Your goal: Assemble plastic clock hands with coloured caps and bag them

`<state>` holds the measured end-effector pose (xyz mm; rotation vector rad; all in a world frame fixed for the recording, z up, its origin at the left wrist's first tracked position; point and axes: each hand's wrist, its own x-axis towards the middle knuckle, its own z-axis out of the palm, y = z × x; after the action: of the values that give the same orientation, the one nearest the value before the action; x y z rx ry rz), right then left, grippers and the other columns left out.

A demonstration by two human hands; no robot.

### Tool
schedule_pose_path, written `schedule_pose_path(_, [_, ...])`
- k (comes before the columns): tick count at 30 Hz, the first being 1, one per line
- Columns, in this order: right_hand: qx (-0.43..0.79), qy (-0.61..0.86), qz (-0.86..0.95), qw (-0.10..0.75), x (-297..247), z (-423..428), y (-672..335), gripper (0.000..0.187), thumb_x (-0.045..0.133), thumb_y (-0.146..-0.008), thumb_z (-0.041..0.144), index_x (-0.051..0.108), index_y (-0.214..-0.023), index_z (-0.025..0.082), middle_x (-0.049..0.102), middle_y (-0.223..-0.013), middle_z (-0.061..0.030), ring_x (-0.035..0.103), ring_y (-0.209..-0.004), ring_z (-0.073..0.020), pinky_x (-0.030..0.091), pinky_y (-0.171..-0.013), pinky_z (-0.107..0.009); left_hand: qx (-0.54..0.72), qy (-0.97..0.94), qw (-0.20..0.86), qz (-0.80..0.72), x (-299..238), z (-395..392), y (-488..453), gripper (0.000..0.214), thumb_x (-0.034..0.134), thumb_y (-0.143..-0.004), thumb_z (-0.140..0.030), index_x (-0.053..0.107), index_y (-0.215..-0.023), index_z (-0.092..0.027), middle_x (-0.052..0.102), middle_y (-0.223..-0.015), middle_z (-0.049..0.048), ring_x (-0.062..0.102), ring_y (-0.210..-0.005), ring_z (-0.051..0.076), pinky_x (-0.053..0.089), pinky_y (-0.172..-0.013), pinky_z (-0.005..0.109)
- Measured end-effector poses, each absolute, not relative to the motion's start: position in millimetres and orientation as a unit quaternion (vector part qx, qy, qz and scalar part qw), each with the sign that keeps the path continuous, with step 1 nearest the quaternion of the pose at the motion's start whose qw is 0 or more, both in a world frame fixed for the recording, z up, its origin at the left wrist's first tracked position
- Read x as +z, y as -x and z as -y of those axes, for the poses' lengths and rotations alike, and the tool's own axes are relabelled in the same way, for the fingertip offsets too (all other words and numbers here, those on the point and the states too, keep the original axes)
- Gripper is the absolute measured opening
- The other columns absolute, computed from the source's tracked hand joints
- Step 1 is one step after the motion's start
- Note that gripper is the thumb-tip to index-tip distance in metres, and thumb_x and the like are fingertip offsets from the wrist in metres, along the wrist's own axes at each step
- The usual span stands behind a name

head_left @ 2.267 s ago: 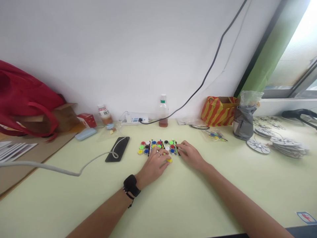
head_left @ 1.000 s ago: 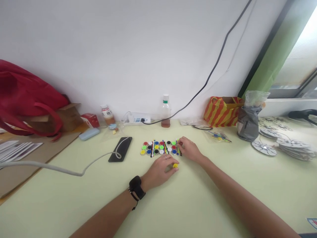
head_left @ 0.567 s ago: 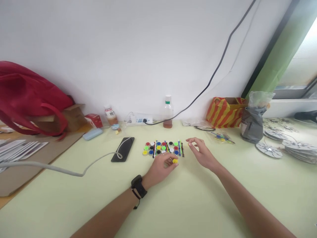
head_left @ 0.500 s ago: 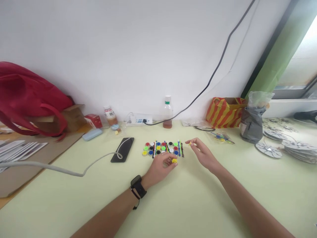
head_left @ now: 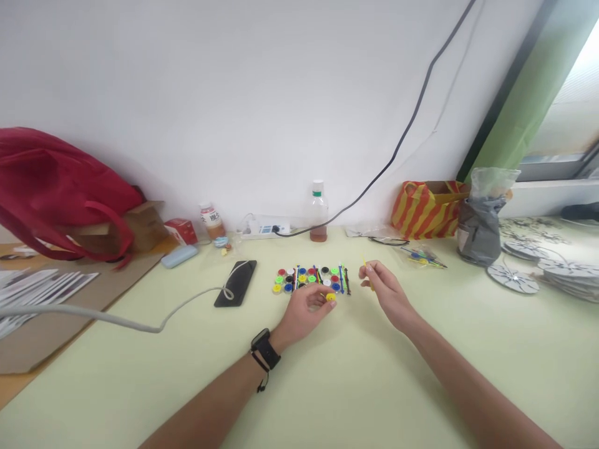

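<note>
Between the thumb and fingers of my left hand (head_left: 304, 312) is a small round yellow piece (head_left: 331, 297), like a little wheel. My right hand (head_left: 386, 290) pinches a thin yellow stick (head_left: 364, 260), which points up from the fingertips. The hands are apart, with a gap between them. Just beyond my left hand lie rows of small coloured discs (head_left: 281, 280) in red, green, yellow, blue, white and black. Thin coloured sticks (head_left: 347, 280) lie among them and at their right end. My left hand hides part of the nearest row.
A black phone (head_left: 236, 284) with a pale cable lies left of the discs. Behind stand a clear bottle (head_left: 319, 215), a power strip (head_left: 266, 227) and a striped bag (head_left: 425, 212). A small plastic bag of parts (head_left: 423, 257) and grey-white discs (head_left: 512, 279) are at right.
The yellow stick in my right hand now stands more upright and shows more clearly; that hand has shifted slightly right. My left hand keeps the yellow piece. The whole view has shifted a little.
</note>
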<state>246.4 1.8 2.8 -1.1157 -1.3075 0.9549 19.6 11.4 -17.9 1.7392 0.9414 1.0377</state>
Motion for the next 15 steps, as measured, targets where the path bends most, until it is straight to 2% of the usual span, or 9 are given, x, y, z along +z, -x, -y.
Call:
schedule_pose_path(3, [0.388,0.501,0.581,0.511,1.9,-1.9,-246.9,0.049,0.059,-0.089,0.071,0.055,-0.082,0.023,0.052,-0.075,-0.0004,0.045,-0.068,-0.0167,0.042,-0.062,-0.03,0.429,-0.678,0.469,-0.369,-17.2,-12.8,-18.6,0.038,0.085,-0.078,-0.033,0.075,-0.11,-0.015,0.076,-0.095,0.01,0.074,-0.085,0.021,0.063,-0.085,0.038])
schedule_pose_path(5, [0.437,0.48,0.575,0.498,1.3,-1.0,-246.3,0.049,0.062,-0.088,0.069,0.055,-0.079,0.022,0.051,-0.066,0.0012,0.045,-0.063,-0.0156,0.042,-0.061,-0.03,0.435,-0.665,0.487,-0.363,-17.1,-13.9,-17.5,0.046,0.089,-0.073,-0.033,0.074,-0.113,-0.014,0.076,-0.095,0.0103,0.075,-0.087,0.023,0.063,-0.089,0.041])
schedule_pose_path(7, [0.492,0.448,0.551,0.504,1.2,0.7,-245.0,0.046,0.067,-0.086,0.066,0.057,-0.079,0.022,0.056,-0.065,0.0005,0.051,-0.062,-0.0157,0.045,-0.063,-0.031,0.437,-0.66,0.495,-0.358,-17.3,-14.6,-16.6,0.052,0.092,-0.07,-0.032,0.073,-0.115,-0.014,0.077,-0.1,0.0118,0.075,-0.091,0.024,0.062,-0.092,0.042])
schedule_pose_path(11, [0.564,0.406,0.503,0.515,1.4,4.6,-241.2,0.038,0.083,-0.077,0.053,0.067,-0.085,0.02,0.071,-0.078,-0.0053,0.067,-0.075,-0.0207,0.054,-0.076,-0.037,0.438,-0.662,0.504,-0.342,-17.7,-14.5,-16.6,0.058,0.095,-0.066,-0.03,0.073,-0.118,-0.015,0.075,-0.115,0.0142,0.074,-0.098,0.025,0.061,-0.096,0.044])
schedule_pose_path(13, [0.578,0.405,0.496,0.507,1.2,6.5,-237.9,0.036,0.088,-0.072,0.049,0.072,-0.086,0.02,0.074,-0.084,-0.0069,0.07,-0.083,-0.023,0.055,-0.082,-0.039,0.443,-0.658,0.507,-0.338,-17.3,-13.9,-17.5,0.055,0.094,-0.068,-0.031,0.073,-0.116,-0.015,0.075,-0.119,0.0147,0.074,-0.1,0.025,0.061,-0.097,0.044])
schedule_pose_path(15, [0.575,0.41,0.502,0.499,0.7,8.2,-233.2,0.034,0.088,-0.072,0.049,0.076,-0.087,0.02,0.075,-0.088,-0.0073,0.069,-0.086,-0.0229,0.054,-0.081,-0.038,0.445,-0.652,0.511,-0.338,-16.9,-13.3,-18.5,0.05,0.093,-0.07,-0.032,0.074,-0.114,-0.014,0.075,-0.119,0.015,0.074,-0.102,0.026,0.061,-0.097,0.044])
